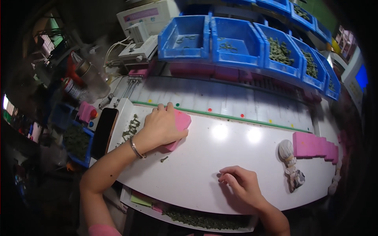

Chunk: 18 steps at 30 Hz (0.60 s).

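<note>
My left hand (pixel 159 128) is closed around a pink foam-like block (pixel 182 120) on the left part of the white worktop. Beside that wrist lies a pile of small dull-green pieces (pixel 133 126), and one loose green piece (pixel 164 159) sits just below the block. Over the middle front of the worktop is my right hand (pixel 242 183), its fingers loosely bent and a little apart, with nothing visible in them. The underside of the left hand's grip is hidden.
Blue bins (pixel 236 57), some with green pieces, stand behind the white worktop (pixel 197 165). A dark phone (pixel 105 129) lies at left. Stepped pink blocks (pixel 309 145) and a white-wrapped tool (pixel 289 157) are at right. Under the front edge, a drawer (pixel 136 206) holds green pieces.
</note>
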Motion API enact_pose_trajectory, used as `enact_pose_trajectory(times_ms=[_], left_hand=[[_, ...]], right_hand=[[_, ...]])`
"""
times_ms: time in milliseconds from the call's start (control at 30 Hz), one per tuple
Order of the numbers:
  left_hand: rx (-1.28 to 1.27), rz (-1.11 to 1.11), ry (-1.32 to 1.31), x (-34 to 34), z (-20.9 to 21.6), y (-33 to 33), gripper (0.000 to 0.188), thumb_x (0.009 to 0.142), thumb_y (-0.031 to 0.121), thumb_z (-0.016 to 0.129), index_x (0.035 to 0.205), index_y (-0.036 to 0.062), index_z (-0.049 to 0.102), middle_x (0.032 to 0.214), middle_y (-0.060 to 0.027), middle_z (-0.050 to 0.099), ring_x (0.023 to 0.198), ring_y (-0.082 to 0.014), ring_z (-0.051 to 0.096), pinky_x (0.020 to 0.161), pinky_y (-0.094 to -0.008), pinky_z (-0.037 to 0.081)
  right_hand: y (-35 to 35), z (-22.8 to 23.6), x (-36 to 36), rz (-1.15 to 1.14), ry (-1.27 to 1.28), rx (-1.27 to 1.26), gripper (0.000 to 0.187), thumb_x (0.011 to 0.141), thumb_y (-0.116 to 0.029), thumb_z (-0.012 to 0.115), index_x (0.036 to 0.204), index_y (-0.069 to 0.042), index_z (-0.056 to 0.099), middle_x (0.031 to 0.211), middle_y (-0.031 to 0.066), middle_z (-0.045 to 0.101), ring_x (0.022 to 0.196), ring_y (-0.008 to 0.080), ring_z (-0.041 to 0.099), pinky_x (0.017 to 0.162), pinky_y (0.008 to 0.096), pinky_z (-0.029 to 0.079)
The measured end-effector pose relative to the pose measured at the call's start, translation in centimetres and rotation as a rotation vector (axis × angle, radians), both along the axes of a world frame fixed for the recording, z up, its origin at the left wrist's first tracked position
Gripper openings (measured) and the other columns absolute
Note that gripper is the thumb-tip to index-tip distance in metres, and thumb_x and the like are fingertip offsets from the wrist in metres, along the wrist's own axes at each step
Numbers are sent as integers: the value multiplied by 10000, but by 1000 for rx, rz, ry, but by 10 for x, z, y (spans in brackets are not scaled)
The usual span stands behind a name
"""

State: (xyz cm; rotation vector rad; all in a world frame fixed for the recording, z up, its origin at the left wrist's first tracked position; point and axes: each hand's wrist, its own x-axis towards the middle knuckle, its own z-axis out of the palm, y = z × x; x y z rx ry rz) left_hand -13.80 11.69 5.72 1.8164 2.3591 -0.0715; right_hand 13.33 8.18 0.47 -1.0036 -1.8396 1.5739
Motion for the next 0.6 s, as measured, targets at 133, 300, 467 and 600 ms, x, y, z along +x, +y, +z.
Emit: enact_pose_trajectory(times_ms=[133, 300, 467, 600], left_hand=[[173, -340, -452, 38, 18, -23, 889, 624, 347, 753, 1314, -55, 363, 1079, -228, 513, 1009, -358, 553, 858, -379, 454], [289, -707, -816, 85, 22, -74, 894, 617, 157, 784, 1360, -32, 324, 1243, -238, 435, 1080, -379, 531, 886, -373, 477], [304, -608, -906, 99, 1, -91, 890, 609, 141, 801, 1352, -37, 343, 1290, -245, 411, 1108, -378, 533, 882, -364, 489], [312, -610, -961, 99, -1, -91, 873, 611, 128, 803, 1345, -40, 362, 1287, -243, 418, 1101, -374, 541, 879, -371, 493]], right_hand=[[-6, 10, 7, -150, 156, -7, 204, 868, -151, 630, 973, 15, 576, 824, 79, 638, 717, 133, 626, 641, 262, 497], [-15, 59, 9, 22, -78, -49, 518, 705, -380, 792, 814, -43, 414, 704, 56, 506, 608, 122, 500, 561, 263, 446], [-21, 38, 20, 160, -43, -269, 555, 706, -420, 787, 780, -65, 368, 688, 57, 491, 603, 126, 478, 548, 251, 409], [-22, 31, 24, 221, 121, -325, 439, 794, -329, 718, 846, -54, 380, 703, 40, 497, 614, 103, 474, 559, 224, 395]])
